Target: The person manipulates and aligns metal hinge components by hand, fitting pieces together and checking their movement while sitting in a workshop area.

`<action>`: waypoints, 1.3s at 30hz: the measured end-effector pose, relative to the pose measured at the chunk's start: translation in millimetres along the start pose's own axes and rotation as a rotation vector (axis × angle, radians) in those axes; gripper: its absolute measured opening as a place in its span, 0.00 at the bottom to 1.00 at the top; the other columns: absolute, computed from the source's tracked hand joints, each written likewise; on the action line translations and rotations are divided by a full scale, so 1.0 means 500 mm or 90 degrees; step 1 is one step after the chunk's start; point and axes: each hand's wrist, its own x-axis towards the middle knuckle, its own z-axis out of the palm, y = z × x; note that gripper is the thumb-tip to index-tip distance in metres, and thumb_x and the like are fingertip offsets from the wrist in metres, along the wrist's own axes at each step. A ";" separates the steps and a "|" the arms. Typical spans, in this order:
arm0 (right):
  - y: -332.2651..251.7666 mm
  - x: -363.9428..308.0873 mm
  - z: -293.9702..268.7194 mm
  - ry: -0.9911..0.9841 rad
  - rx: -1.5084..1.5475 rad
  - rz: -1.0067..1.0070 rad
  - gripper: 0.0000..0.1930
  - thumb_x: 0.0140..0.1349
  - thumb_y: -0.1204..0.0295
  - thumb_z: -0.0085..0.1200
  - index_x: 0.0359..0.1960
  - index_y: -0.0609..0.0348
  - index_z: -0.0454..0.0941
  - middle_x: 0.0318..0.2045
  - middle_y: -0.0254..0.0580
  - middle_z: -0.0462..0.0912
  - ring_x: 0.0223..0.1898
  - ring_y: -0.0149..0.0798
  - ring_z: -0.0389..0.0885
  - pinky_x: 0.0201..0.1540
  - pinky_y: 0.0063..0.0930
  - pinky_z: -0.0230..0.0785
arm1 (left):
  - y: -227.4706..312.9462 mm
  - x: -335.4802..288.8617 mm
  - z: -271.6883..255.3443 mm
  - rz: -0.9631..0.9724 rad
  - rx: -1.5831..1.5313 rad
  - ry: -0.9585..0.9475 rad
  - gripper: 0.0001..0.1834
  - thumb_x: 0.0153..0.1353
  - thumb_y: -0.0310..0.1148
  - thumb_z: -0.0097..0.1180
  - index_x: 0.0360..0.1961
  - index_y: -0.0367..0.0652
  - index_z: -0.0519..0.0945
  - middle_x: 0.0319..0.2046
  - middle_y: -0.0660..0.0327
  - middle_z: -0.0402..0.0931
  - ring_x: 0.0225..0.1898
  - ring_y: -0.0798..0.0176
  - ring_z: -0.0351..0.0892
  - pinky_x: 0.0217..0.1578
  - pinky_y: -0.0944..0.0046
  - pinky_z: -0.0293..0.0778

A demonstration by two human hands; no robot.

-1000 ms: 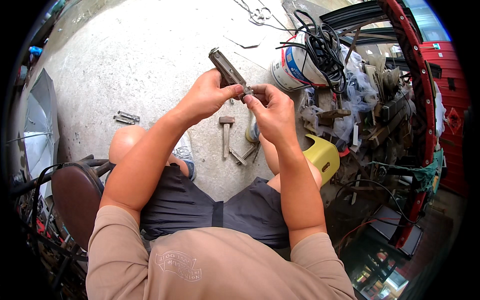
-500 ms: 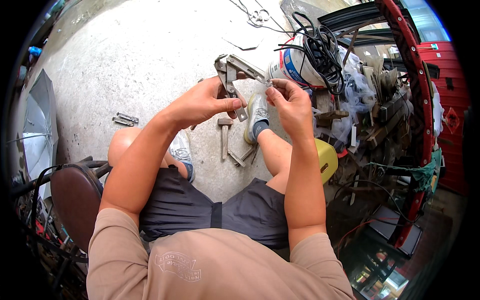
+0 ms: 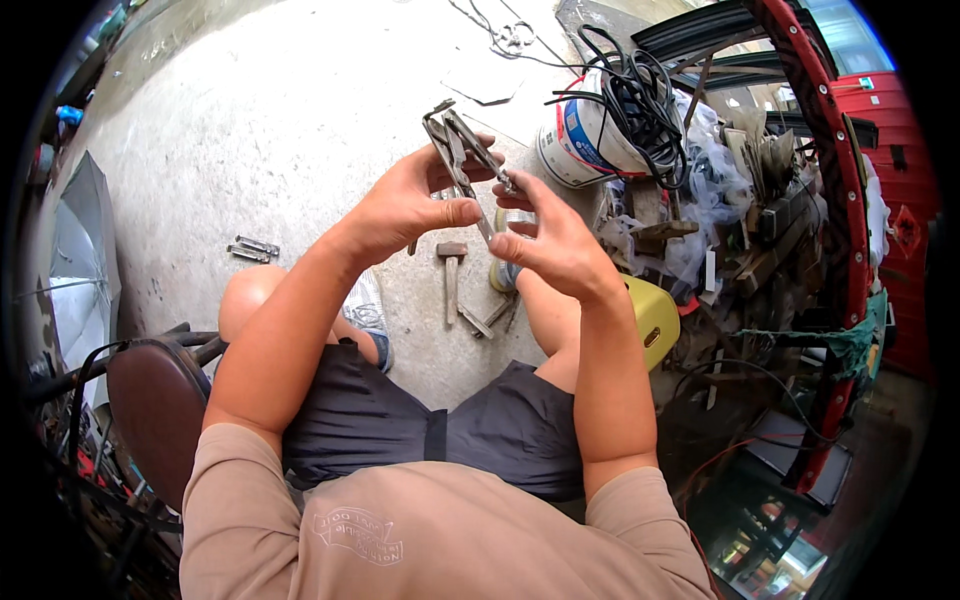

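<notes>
A jointed metal hinge point(image 3: 457, 165) with several flat arms is held up in front of me, above the floor. My left hand point(image 3: 415, 208) is closed round it, with the thumb along the near side and the other fingers partly hidden behind. My right hand point(image 3: 552, 240) meets it from the right: its fingers are at the end of one arm, and its thumb is at the lower end of the flat plate. Below them, a hammer point(image 3: 452, 280) lies on the concrete, with a smaller metal hinge piece point(image 3: 480, 318) beside it.
Two metal strips point(image 3: 253, 247) lie left of my knees. A white bucket point(image 3: 580, 145) topped with coiled black cable point(image 3: 645, 110) stands at far right. Scrap wood and plastic point(image 3: 730, 190) pile up beside it. A yellow case point(image 3: 652, 322) is by my right leg, a brown stool point(image 3: 155, 415) at left.
The hinge has turned and its arms are closer together. My right hand has moved left and down, from pinching the outstretched arm's end to touching the hinge with thumb and fingers spread along it.
</notes>
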 end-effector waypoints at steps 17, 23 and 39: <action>-0.020 0.007 0.041 0.072 0.003 0.008 0.25 0.61 0.62 0.76 0.49 0.74 0.86 0.35 0.53 0.92 0.36 0.34 0.91 0.40 0.29 0.82 | -0.034 0.004 -0.001 0.040 0.038 0.096 0.28 0.56 0.29 0.81 0.56 0.41 0.80 0.50 0.58 0.85 0.57 0.62 0.83 0.61 0.57 0.79; -0.015 0.009 0.041 0.073 -0.009 0.004 0.26 0.60 0.61 0.77 0.49 0.74 0.86 0.36 0.54 0.92 0.37 0.35 0.92 0.41 0.30 0.83 | -0.031 0.002 0.000 0.042 0.046 0.102 0.28 0.57 0.28 0.81 0.56 0.41 0.80 0.51 0.58 0.85 0.56 0.62 0.83 0.60 0.58 0.80; -0.011 0.012 0.056 0.101 0.036 0.014 0.22 0.63 0.62 0.74 0.45 0.74 0.87 0.33 0.51 0.92 0.35 0.34 0.92 0.39 0.28 0.82 | -0.024 0.002 0.001 0.020 0.052 0.128 0.30 0.58 0.30 0.80 0.59 0.39 0.79 0.52 0.57 0.85 0.55 0.62 0.84 0.60 0.59 0.80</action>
